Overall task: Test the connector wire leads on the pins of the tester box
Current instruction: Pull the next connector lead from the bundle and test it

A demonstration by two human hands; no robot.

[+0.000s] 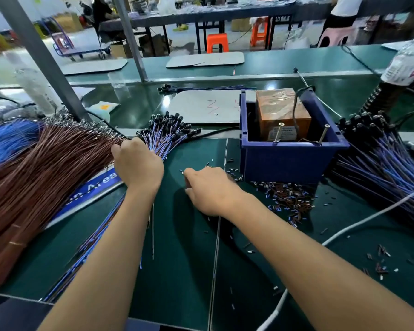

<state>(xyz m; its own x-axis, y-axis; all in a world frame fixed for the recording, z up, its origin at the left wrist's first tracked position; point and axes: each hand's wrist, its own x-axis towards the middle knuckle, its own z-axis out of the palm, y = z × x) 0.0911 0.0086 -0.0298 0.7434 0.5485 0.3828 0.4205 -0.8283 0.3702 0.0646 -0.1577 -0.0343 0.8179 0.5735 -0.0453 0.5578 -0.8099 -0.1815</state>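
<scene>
Our left hand (pixel 138 163) curls its fingers into the fanned connector wires (pixel 164 137), while our right hand (pixel 209 189) pinches one lead near the blue tester box (pixel 289 158).

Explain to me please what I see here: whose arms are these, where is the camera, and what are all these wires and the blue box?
No machine here: a person works with bare hands, filmed by a camera worn on the head, looking down at a green bench. The left hand reaches into a fan of blue-purple connector wires. The right hand has curled fingers near a tiny piece; whether it holds it is unclear. Brown wires lie left, more connector wires right. The blue bin holds the orange tester box with two metal pins. Small cut bits litter the bench.
</scene>
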